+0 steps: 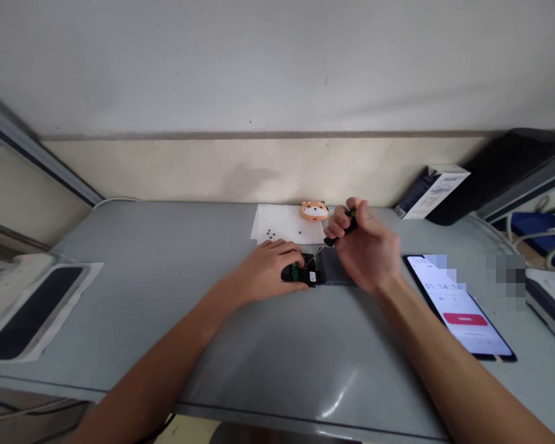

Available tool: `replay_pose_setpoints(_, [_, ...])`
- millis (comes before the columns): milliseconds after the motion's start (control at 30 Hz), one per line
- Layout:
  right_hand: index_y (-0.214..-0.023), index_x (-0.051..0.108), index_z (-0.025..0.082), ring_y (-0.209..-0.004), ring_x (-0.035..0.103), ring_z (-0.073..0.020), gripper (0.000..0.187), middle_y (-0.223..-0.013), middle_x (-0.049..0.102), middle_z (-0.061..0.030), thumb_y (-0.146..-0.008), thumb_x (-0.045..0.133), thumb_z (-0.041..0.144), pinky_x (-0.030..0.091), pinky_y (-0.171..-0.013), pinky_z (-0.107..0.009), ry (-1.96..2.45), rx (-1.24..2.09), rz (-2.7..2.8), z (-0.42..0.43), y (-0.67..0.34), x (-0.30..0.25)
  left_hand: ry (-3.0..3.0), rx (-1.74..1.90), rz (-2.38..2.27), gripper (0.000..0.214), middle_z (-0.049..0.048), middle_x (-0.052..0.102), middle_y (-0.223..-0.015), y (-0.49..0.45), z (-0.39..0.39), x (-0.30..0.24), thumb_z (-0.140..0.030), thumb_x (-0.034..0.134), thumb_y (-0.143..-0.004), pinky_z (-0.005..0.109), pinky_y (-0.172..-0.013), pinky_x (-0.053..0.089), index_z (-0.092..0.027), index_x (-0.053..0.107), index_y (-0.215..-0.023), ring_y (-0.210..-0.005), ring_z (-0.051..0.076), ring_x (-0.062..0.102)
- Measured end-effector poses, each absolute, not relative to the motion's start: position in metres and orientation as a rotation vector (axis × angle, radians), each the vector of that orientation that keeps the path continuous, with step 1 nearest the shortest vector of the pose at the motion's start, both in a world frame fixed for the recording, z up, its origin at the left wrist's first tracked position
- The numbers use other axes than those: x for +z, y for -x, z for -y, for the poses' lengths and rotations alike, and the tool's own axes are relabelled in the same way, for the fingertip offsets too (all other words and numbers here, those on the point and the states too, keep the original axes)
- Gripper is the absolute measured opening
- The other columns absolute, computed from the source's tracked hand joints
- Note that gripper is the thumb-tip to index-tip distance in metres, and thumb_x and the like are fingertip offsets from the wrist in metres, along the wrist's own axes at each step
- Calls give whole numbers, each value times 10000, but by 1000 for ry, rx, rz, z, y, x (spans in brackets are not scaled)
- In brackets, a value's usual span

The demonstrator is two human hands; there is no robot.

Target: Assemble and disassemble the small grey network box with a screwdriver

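My left hand [267, 271] lies over the left end of a small black device [305, 273] with a green board showing inside, fingers curled on it and holding it down on the grey table [166, 296]. My right hand [365, 246] is closed round a small dark screwdriver [340, 233] whose thin tip points down-left into the device. A flat grey panel [335, 271] lies just to the right of the device, partly under my right hand.
A white paper sheet [282, 225] with several tiny dark screws lies behind the device, an orange animal-shaped object [314, 210] at its far edge. A phone [460, 314] with a lit screen lies at right. A dark-and-white box [430, 191] stands at the back right, a dark-screened device [28, 311] at the left edge.
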State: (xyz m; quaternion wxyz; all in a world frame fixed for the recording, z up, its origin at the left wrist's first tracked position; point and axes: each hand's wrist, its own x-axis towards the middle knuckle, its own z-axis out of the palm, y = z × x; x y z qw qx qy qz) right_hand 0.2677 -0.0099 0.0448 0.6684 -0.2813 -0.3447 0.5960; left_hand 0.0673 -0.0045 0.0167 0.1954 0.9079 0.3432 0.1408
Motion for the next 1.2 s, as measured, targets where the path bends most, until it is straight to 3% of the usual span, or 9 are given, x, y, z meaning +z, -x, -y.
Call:
replay_pose_setpoints(67, [-791,567,252,-681,496,-142,345,-766,503,14,-820,847,452,482,-650,-276,633,1301,810,9,-268,43,-2552,394,-954,255,50,720,-1258,-67,5,16,-407,826,-897,441,-1071,491,-235,705,-1041,-1177,269,662])
replay_pose_setpoints(167, [-866,657,261,-775,561,-159,264,-877,584,-13,-880,782,493,518,-718,-293,657,1275,875,10,-268,41,-2557,384,-938,240,51,717,-1263,-66,4,17,-406,816,-909,444,-1071,489,-237,707,-1041,-1176,271,660])
replay_pose_setpoints(300, [-979,675,281,-711,532,-173,283,-779,539,-9,-964,646,562,523,-700,-314,667,1361,875,13,-267,44,-2530,358,-933,179,40,717,-1270,-67,5,21,-362,789,-926,445,-1060,495,-238,709,-1028,-1193,273,651])
replay_pose_setpoints(467, [-806,509,262,-597,425,-145,387,-674,396,27,-971,638,588,476,-608,-282,639,1371,835,14,-265,50,-2500,333,-934,185,39,718,-1316,-65,4,29,-309,783,-913,470,-1075,489,-251,715,-1075,-1230,295,647])
replay_pose_setpoints(633, [-828,571,253,-704,542,-144,364,-789,538,-5,-982,638,576,507,-669,-287,673,1336,889,14,-264,51,-2476,309,-943,153,32,719,-1336,-65,4,31,-307,774,-924,504,-1082,484,-256,723,-1059,-1217,303,655])
replay_pose_setpoints(800, [-856,581,264,-621,453,-141,387,-704,449,16,-998,574,624,478,-635,-294,618,1388,876,17,-261,52,-2479,288,-966,178,44,727,-1318,-68,6,33,-296,771,-921,510,-1083,484,-249,726,-1087,-1227,314,654])
replay_pose_setpoints(933, [-821,500,268,-613,422,-142,366,-692,418,29,-946,704,545,456,-618,-289,633,1396,837,16,-262,51,-2497,291,-953,153,45,731,-1296,-68,6,32,-293,766,-925,492,-1063,491,-238,714,-1058,-1206,308,659])
replay_pose_setpoints(1033, [-808,499,261,-675,497,-138,368,-742,495,20,-920,757,498,487,-674,-280,647,1341,849,14,-264,49,-2512,306,-929,141,41,731,-1294,-68,6,31,-280,753,-933,476,-1050,495,-234,701,-1055,-1192,295,662])
replay_pose_setpoints(1200, [-904,619,258,-737,564,-150,324,-800,537,-4,-995,620,570,525,-738,-302,650,1355,937,15,-263,47,-2538,310,-914,121,41,727,-1308,-68,5,30,-293,734,-941,461,-1060,487,-233,699,-1041,-1208,287,660])
